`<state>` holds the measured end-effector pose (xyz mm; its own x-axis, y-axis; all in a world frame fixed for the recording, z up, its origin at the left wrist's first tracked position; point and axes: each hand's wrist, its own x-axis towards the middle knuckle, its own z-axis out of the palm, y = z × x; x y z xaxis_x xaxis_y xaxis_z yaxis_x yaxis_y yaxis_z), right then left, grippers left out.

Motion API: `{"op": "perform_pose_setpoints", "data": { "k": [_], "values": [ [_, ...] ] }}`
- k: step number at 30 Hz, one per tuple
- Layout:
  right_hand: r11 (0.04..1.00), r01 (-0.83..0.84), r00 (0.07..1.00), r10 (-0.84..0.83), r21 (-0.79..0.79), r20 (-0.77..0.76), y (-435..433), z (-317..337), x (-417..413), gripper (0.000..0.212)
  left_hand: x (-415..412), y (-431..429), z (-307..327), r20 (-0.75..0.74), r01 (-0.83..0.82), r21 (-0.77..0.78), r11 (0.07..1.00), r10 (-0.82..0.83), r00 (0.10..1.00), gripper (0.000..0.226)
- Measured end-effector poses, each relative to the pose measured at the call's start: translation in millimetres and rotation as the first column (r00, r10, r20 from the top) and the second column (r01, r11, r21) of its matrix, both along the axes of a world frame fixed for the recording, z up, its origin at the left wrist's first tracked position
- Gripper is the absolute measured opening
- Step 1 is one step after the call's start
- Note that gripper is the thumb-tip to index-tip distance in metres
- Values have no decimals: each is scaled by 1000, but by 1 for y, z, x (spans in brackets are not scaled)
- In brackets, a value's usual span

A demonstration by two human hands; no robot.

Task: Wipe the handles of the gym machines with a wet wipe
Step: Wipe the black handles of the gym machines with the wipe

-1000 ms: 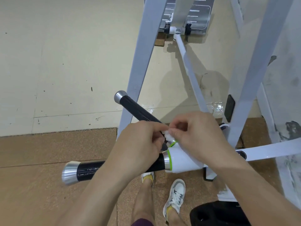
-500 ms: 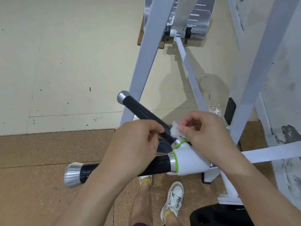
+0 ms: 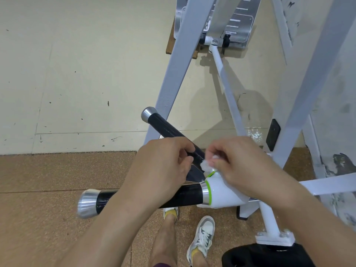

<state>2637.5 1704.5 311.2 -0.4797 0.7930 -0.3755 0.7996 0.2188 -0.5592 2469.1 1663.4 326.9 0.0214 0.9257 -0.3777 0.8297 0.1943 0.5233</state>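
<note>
Pinching bunched wet wipe [image 3: 205,164] with right hand [image 3: 244,166]; curling left hand [image 3: 163,166] beside upper handle [image 3: 163,125] (grip unclear, perhaps empty). Next: press onto handle, rub lengthwise.

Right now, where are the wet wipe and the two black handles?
wet wipe [image 3: 205,164], head view, on the exposed part of the crumpled white wad.
upper handle [image 3: 167,128], head view, on its black shaft near the outer end.
lower handle [image 3: 185,196], head view, on its black shaft near the inner end.
</note>
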Motion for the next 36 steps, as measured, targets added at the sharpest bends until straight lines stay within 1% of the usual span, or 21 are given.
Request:
{"op": "perform_pose_setpoints", "data": {
  "k": [1, 2, 3, 5, 8, 9, 12, 13, 14, 16, 17, 19, 21, 23, 25, 27, 29, 30, 34, 36],
  "values": [
    [998, 0, 1000, 1, 63, -12, 2, -6, -9, 14, 1, 0, -2, -21, 1, -2, 1000, -1, 1000, 17],
    [995, 28, 999, -25, 92, -42, 3, -10, -19, 14, 2, 0, -3, -47, 1, 0, 1000, -1, 999, 18],
    [994, 75, 994, -68, 78, -86, 6, -13, -26, 14, 2, 2, -4, -73, 4, 10, 1000, -3, 997, 20],
    [990, 136, 983, -138, -22, -123, 9, -12, -22, 15, 4, 6, -5, -77, 25, 36, 999, -22, 997, 20],
    [962, 173, 970, -204, -213, -133, 5, -3, 3, 12, 8, 14, -5, 19, 101, 29, 994, -102, 995, 19],
    [940, 188, 956, -242, -286, -168, 4, -2, 8, 15, 11, 16, -6, 31, 144, 25, 989, -145, 989, 21],
    [843, 271, 870, -421, -465, -256, 7, -5, 14, 37, 19, 25, -8, -7, 289, 32, 957, -289, 957, 27],
    [814, 290, 838, -470, -504, -277, 8, -6, 16, 42, 21, 29, -9, -16, 347, 29, 938, -346, 938, 25],
    [793, 298, 813, -503, -531, -295, 8, -7, 18, 42, 22, 34, -10, -12, 407, 25, 913, -407, 913, 21],
    [771, 317, 776, -546, -552, -317, 4, -8, 22, 36, 23, 40, -12, 20, 503, 12, 864, -503, 864, 13],
    [765, 338, 762, -564, -548, -319, 0, -9, 21, 35, 23, 41, -13, 34, 526, 7, 850, -526, 850, 12],
    [779, 391, 750, -579, -491, -321, -8, -10, 19, 34, 19, 43, -17, 25, 526, 7, 851, -526, 850, 15],
    [810, 419, 767, -557, -410, -317, -15, -13, 17, 34, 8, 50, -24, -35, 474, 14, 881, -473, 880, 18],
    [831, 418, 793, -531, -367, -299, -18, -16, 16, 33, -4, 58, -31, -88, 402, 46, 915, -397, 914, 16],
    [844, 421, 810, -515, -332, -279, -19, -19, 13, 32, -5, 58, -32, -63, 411, 92, 907, -407, 911, 14],
    [853, 427, 817, -506, -300, -277, -17, -20, 10, 33, 9, 48, -27, -9, 492, 126, 861, -495, 869, 17],
    [858, 427, 826, -499, -285, -264, -16, -20, 9, 31, 13, 43, -28, 27, 508, 126, 852, -515, 857, 17],
    [862, 423, 834, -491, -278, -253, -16, -20, 9, 30, 8, 46, -31, 19, 487, 118, 866, -492, 871, 17],
    [900, 363, 889, -412, -241, -199, -16, -16, 4, 29, -18, 66, -46, -118, 347, 117, 930, -334, 935, 18],
    [906, 365, 888, -408, -213, -213, -14, -15, 0, 32, -14, 63, -45, -96, 337, 132, 932, -326, 940, 17]
  ]
}}
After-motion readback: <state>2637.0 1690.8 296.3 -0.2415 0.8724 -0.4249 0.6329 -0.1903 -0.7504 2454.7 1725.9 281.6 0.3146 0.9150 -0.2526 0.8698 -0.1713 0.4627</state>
